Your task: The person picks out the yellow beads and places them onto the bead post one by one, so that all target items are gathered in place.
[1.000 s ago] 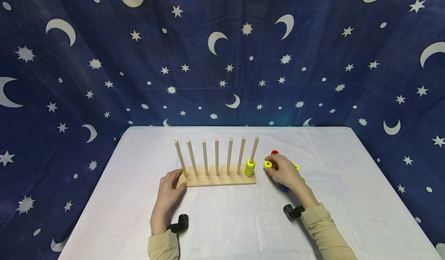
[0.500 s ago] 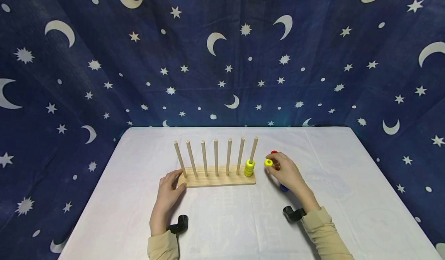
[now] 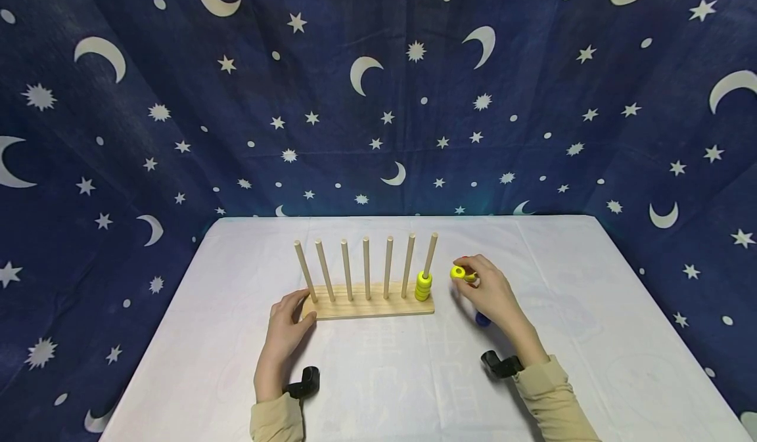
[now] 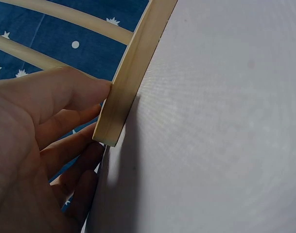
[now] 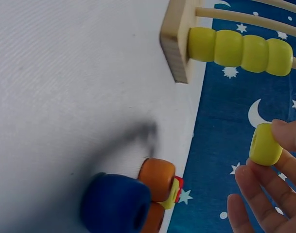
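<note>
My left hand holds the left end of a wooden peg rack, thumb on the front of the base and fingers behind. In the left wrist view the thumb presses the base's edge. Upright pegs stand in a row along the rack. Several yellow beads are stacked on the rightmost peg; the other pegs are bare. Right of the rack, my right hand pinches a yellow bead between thumb and fingers, raised above the cloth. Its hole shows in the right wrist view.
Loose beads lie under and beside my right hand, partly hidden: a blue bead, orange beads, and behind them yellow and red ones. A white cloth covers the table; a dark blue moon-and-star curtain hangs behind.
My right hand has raised the yellow bead slightly, shifting a little away from me. The left hand keeps its hold on the rack, and the stacked beads stay as they were.
</note>
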The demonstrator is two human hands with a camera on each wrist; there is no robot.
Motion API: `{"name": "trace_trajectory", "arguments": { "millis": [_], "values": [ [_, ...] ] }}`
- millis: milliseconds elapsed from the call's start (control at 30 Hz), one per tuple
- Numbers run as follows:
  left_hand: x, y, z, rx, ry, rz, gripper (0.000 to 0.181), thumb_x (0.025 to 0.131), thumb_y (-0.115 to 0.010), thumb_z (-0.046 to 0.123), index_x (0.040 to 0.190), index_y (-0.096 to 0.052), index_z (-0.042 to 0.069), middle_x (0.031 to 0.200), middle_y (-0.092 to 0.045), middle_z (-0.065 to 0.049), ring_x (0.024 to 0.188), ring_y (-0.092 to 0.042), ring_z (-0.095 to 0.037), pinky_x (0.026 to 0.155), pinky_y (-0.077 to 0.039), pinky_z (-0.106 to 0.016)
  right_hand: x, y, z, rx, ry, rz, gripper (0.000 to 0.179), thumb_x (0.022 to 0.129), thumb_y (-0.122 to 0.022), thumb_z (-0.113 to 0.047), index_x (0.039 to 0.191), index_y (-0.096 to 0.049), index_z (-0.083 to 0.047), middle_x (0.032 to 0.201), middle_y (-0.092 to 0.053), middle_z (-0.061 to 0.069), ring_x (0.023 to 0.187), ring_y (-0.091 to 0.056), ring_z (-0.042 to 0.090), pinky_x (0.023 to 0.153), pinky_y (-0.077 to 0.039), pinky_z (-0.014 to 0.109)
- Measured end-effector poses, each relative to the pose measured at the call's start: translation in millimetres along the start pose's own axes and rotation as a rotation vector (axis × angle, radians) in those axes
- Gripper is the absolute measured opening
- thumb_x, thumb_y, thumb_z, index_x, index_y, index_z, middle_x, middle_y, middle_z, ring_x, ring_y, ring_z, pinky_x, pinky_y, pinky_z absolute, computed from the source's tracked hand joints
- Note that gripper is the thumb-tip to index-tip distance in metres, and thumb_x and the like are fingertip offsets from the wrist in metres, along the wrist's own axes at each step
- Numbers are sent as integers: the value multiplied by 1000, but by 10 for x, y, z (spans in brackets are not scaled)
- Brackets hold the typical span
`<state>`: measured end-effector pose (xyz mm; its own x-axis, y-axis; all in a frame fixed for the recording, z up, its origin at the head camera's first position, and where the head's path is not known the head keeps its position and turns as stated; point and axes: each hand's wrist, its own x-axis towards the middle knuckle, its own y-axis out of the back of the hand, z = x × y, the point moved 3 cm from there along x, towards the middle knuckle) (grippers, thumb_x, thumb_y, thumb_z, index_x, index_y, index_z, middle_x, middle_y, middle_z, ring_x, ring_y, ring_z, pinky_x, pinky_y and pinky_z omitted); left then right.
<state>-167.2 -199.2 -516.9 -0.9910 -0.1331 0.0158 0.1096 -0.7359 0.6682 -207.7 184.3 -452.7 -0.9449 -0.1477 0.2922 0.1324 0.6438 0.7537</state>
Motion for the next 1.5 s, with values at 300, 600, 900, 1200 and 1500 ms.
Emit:
{"name": "trace_trajectory", "arguments": {
  "millis": [300, 600, 900, 1200, 1500],
  "values": [
    [-4, 3, -3, 0, 0, -2, 50, 86, -63, 12, 134, -53, 5, 142, -49, -17, 131, -37, -37, 109, -31, -57, -11, 72, -86, 19, 6, 41, 34, 84, -71, -16, 116, -64, -8, 101, -63, 6, 93, -60, 27, 73, -49, 37],
    [-3, 2, 7, -10, 5, -2, 51, 85, -64, 14, 135, -53, 6, 142, -49, -16, 132, -37, -36, 110, -30, -57, 0, 158, -214, 52, -25, 71, 33, 86, -70, -18, 117, -63, -11, 105, -63, 5, 97, -61, 25, 82, -50, 43],
    [-7, 6, 12, -6, 4, -5, 51, 85, -64, 13, 135, -53, 6, 142, -49, -16, 132, -36, -37, 110, -30, -58, 2, 235, -327, 68, 38, 127, 32, 84, -72, -15, 115, -64, -10, 101, -62, 5, 94, -62, 28, 84, -51, 46],
    [-7, 12, 13, -1, 6, -3, 50, 85, -63, 13, 134, -54, 6, 142, -49, -17, 132, -37, -37, 110, -31, -58, -5, 352, -488, 55, 59, 152, 33, 84, -72, -14, 116, -64, -11, 100, -61, 3, 94, -57, 21, 85, -49, 44],
    [-2, 9, 9, 2, 4, 1, 50, 85, -64, 13, 134, -54, 6, 142, -50, -16, 131, -37, -37, 110, -31, -58, 9, 448, -632, 58, 143, 201, 35, 82, -74, -11, 116, -65, -11, 104, -63, 2, 96, -58, 17, 85, -50, 36]
  ]
}}
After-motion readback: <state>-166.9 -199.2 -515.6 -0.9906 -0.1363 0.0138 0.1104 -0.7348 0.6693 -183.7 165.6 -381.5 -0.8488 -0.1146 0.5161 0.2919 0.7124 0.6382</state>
